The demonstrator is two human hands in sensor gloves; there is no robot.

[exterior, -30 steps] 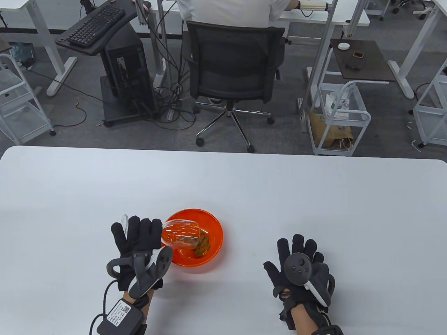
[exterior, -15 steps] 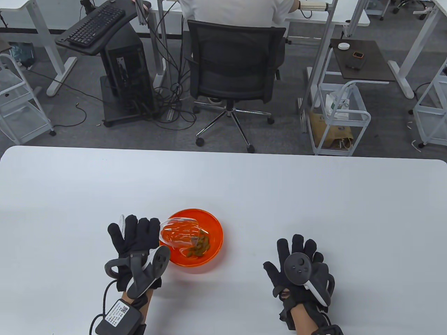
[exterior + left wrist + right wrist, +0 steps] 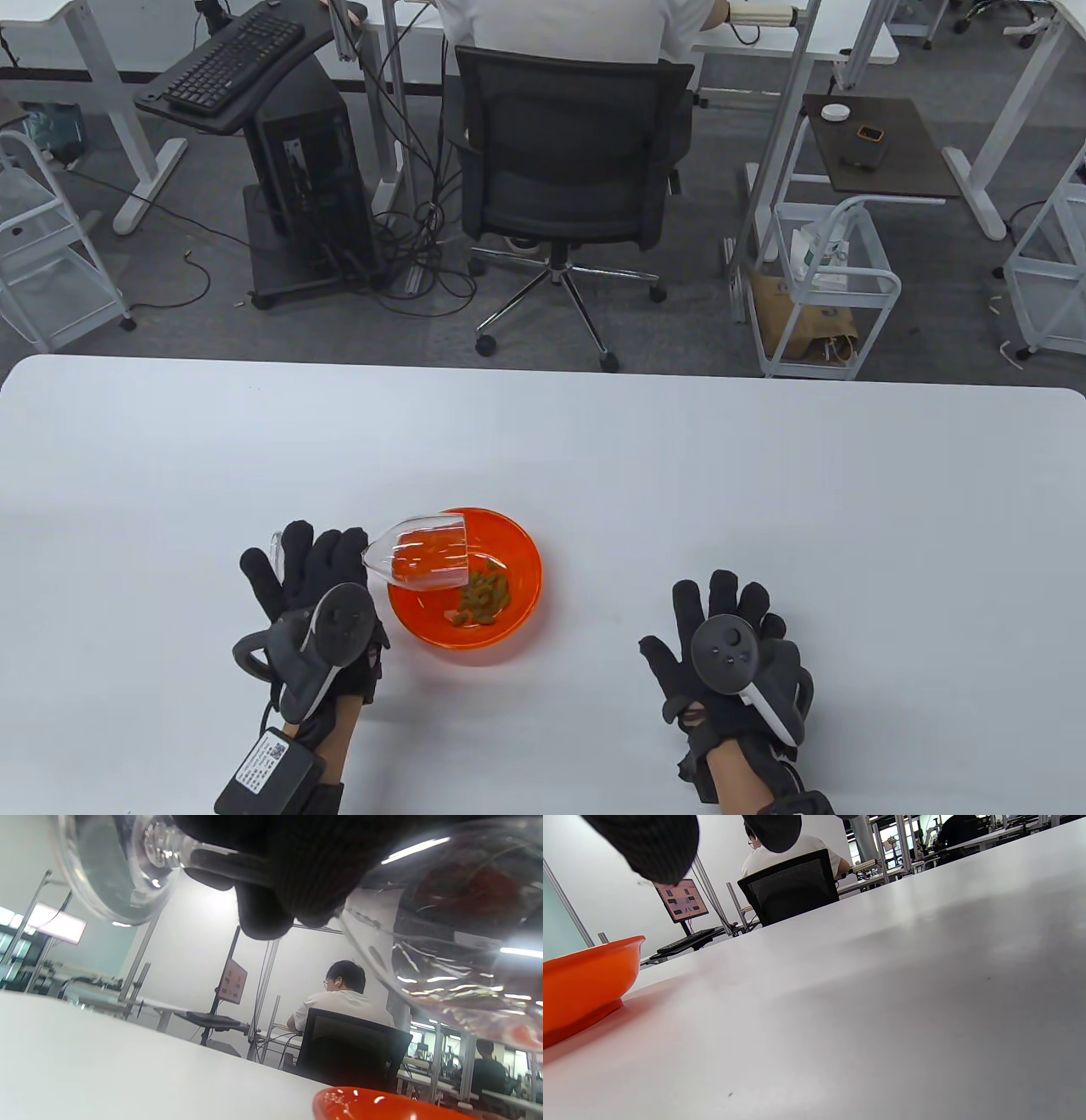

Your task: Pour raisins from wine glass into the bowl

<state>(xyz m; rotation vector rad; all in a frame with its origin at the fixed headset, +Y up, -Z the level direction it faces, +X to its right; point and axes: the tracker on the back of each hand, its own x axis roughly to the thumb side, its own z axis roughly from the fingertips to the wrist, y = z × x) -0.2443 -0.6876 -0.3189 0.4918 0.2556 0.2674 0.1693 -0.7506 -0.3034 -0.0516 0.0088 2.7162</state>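
Observation:
An orange bowl (image 3: pixel 519 596) sits on the white table and holds a pile of raisins (image 3: pixel 481 597). My left hand (image 3: pixel 310 573) grips the stem of a clear wine glass (image 3: pixel 420 553), which lies on its side above the bowl's left rim, mouth to the right. No raisins show in the glass. In the left wrist view my fingers (image 3: pixel 271 878) wrap the stem, with the glass bowl (image 3: pixel 445 942) at right and the orange bowl's rim (image 3: pixel 382 1105) below. My right hand (image 3: pixel 734 649) rests flat on the table, right of the bowl, holding nothing.
The white table (image 3: pixel 679 475) stretches wide around the bowl. Beyond its far edge stand an office chair (image 3: pixel 568 161) with a seated person, desks and carts. The right wrist view shows the bowl's side (image 3: pixel 581 976) at left.
My left hand has moved left and turned back, swinging the glass from steeply tipped over the bowl toward level. The raisins have dropped out and lie in the bowl. The right hand has not moved.

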